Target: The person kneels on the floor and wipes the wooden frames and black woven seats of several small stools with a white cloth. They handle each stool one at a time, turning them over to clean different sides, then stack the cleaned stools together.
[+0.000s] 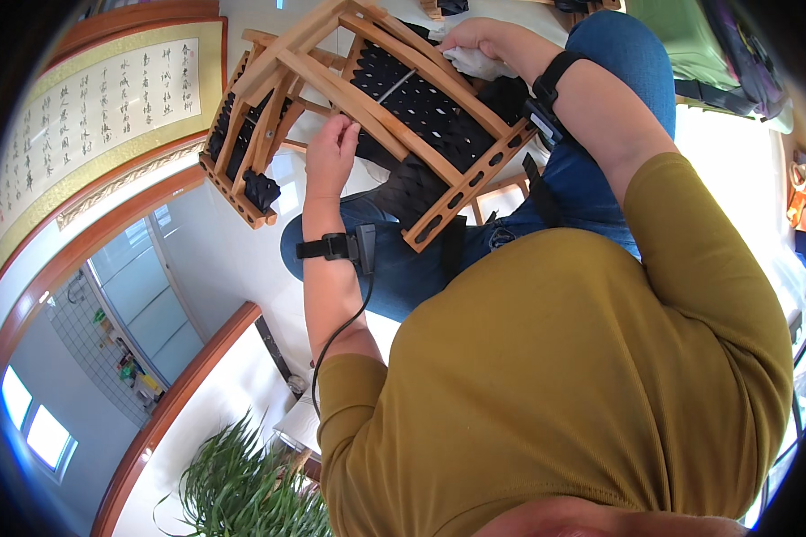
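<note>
In front of my lap is a folding wooden stool point(471, 186), tilted, with a black woven strap seat point(436, 124). Slots along one of its rails have black strapping threaded through them. My left hand point(331, 153) has its fingers curled on one of the wooden bars; some fingertips are hidden. Farther up, my right hand point(478, 37) clutches a crumpled white cloth point(475, 63) by the far side of the stool. A thin metal rod point(397, 86) crosses the webbing.
Just left of my left hand stands a second wooden frame point(234, 193) with black strapping. A framed calligraphy panel point(101, 127) hangs at left. A leafy green plant point(242, 476) is at the lower left, and a green covered item point(702, 47) at upper right.
</note>
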`<action>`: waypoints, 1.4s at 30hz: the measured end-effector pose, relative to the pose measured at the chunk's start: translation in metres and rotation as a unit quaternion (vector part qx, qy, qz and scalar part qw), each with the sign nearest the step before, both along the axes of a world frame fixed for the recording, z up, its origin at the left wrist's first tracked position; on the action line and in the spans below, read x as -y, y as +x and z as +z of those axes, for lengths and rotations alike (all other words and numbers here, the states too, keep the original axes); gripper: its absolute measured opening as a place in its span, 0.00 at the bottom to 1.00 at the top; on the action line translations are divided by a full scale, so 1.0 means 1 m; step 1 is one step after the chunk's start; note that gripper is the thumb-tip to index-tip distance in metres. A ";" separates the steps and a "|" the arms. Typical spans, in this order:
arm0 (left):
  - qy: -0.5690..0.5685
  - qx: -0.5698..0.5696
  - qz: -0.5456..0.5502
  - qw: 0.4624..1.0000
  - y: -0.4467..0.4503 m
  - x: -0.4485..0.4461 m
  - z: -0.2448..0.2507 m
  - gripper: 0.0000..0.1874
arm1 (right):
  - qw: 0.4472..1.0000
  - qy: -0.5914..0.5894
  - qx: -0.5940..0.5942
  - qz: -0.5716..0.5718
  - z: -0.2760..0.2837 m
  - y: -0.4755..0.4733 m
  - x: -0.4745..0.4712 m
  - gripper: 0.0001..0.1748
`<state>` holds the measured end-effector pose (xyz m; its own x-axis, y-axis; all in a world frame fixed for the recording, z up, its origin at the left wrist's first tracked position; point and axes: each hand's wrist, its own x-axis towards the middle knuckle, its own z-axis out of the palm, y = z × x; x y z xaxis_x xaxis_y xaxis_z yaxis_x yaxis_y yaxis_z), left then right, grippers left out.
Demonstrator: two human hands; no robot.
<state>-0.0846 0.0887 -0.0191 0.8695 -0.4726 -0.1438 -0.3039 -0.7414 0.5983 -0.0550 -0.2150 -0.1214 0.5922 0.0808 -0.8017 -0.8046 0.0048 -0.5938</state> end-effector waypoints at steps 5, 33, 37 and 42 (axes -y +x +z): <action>0.002 0.033 -0.021 0.999 0.000 0.000 0.001 0.09 | 0.999 -0.014 0.022 0.022 -0.009 0.003 0.002 0.15; -0.233 -0.523 0.030 0.819 0.008 -0.012 0.005 0.19 | 0.958 0.131 0.134 0.216 0.109 -0.037 -0.031 0.16; -0.228 -0.524 0.019 0.820 0.010 -0.015 0.002 0.19 | 0.951 0.126 0.073 0.272 0.081 -0.045 -0.072 0.19; -0.222 -0.524 -0.004 0.823 0.013 -0.017 0.005 0.19 | 0.949 0.199 0.003 0.245 0.058 -0.045 -0.087 0.20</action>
